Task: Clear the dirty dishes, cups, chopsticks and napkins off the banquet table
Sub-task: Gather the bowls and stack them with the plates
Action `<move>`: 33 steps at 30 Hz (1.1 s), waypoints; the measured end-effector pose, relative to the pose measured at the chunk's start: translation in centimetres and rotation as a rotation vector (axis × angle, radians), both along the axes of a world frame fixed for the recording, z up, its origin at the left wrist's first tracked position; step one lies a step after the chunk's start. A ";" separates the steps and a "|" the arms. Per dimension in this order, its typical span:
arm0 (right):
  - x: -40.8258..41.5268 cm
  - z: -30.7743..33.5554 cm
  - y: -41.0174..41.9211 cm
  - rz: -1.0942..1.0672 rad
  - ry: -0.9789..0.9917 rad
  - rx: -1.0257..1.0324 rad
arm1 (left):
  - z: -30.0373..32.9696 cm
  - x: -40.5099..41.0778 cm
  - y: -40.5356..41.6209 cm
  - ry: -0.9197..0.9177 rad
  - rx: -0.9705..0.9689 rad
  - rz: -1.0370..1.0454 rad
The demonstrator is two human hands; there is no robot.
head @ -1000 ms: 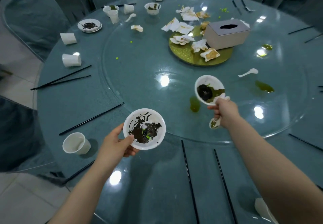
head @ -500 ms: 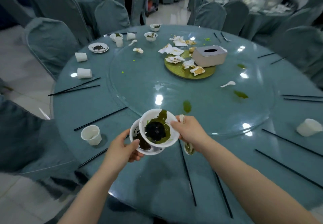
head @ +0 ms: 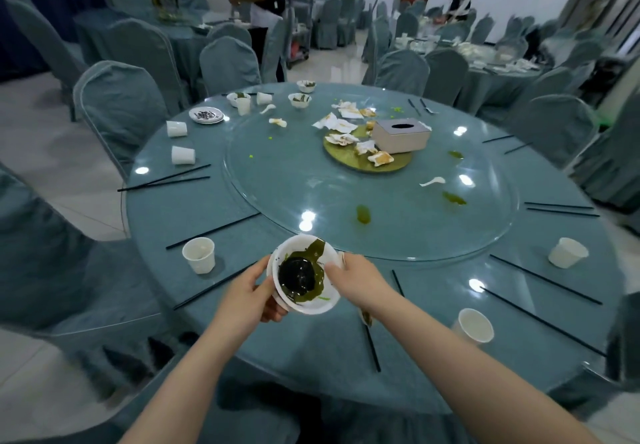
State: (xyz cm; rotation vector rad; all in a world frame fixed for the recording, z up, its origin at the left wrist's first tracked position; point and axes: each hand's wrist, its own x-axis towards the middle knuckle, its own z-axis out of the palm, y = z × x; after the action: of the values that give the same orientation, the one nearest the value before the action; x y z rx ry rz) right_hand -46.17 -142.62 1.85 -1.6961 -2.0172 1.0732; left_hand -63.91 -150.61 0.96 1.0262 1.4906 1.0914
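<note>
Both hands grip one dirty bowl (head: 304, 275) above the near edge of the bench (head: 433, 357): the left hand (head: 247, 300) closes on its left side, the right hand (head: 360, 281) pinches its right rim. A paper cup (head: 199, 255) stands left of the left hand; chopsticks (head: 372, 345) lie under the right wrist.

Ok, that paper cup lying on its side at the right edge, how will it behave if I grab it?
The tipped cup looks thin and empty, so probably very light and easily crushed. Lying on its side, it may roll in a curve when nudged.
</note>
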 end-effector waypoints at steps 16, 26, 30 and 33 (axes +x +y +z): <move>1.2 -1.2 10.7 -0.126 0.254 -0.103 | 0.0 -0.3 11.1 0.127 -0.069 0.018; 10.5 -6.0 30.6 -0.248 -0.202 0.094 | -1.0 -0.1 28.3 0.120 -0.068 0.060; 16.0 -9.3 37.3 -0.200 -0.514 0.097 | -2.3 0.6 34.6 0.096 -0.091 0.089; 19.5 -10.8 40.6 -0.213 -0.629 0.121 | -3.2 1.0 38.4 0.097 -0.086 0.111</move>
State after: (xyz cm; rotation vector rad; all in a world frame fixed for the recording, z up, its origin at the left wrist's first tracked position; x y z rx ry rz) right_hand -26.69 -102.01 -9.00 -2.3163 -2.1015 0.3560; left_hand -62.90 -112.18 -2.19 0.9572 1.6754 1.0578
